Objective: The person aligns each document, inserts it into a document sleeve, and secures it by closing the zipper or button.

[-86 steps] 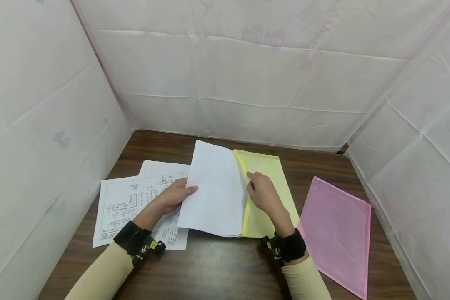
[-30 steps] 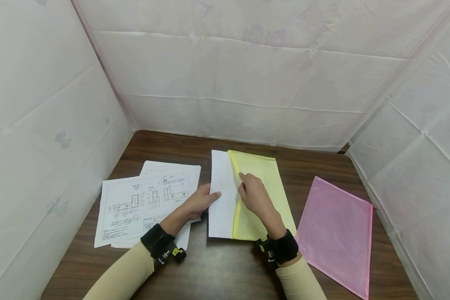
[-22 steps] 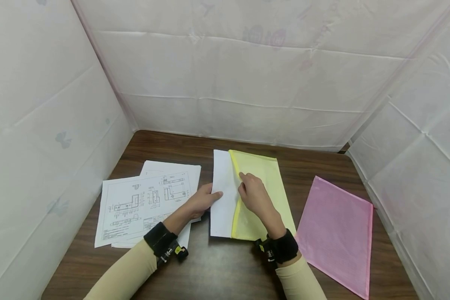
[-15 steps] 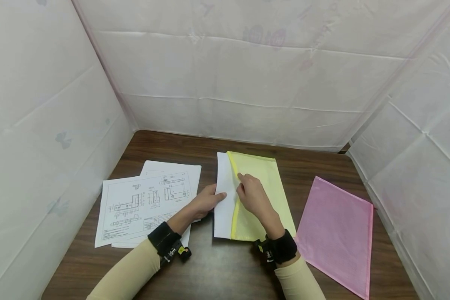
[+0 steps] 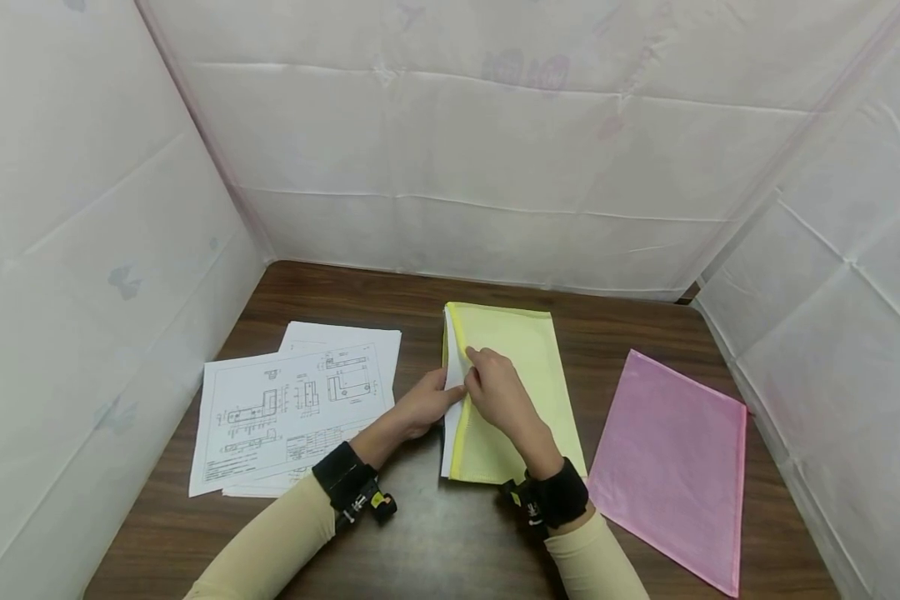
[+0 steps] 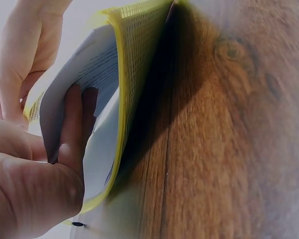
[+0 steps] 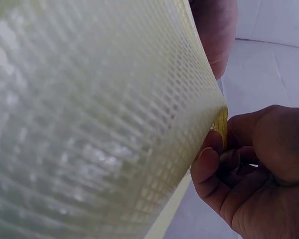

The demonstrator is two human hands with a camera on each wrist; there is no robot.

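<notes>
Right now the right hand (image 5: 495, 392) pinches the yellow-edged lip of the yellow mesh pouch (image 5: 521, 367), its grip closed with thumb and fingertips (image 7: 209, 164) on the zip border and lifting it. Just left of that lip, the left hand (image 5: 427, 404) has its fingers (image 6: 72, 124) curled round the edge of the white paper sheets (image 5: 453, 371), which sit almost wholly inside the pouch's mouth.

The pouch lies flat on the counter (image 5: 420, 533), near its middle. It looks light and limp; the mesh bows in the right wrist view, so the stiffer bound rim is likely the best place to hold it. The sheets seem thin and bendy, best held by the edge.

Left of the pouch lie printed drawings (image 5: 292, 400); right of it, a pink mesh pouch (image 5: 667, 467). How deep the sheets reach inside is hidden, and I cannot quite tell how many there are.
</notes>
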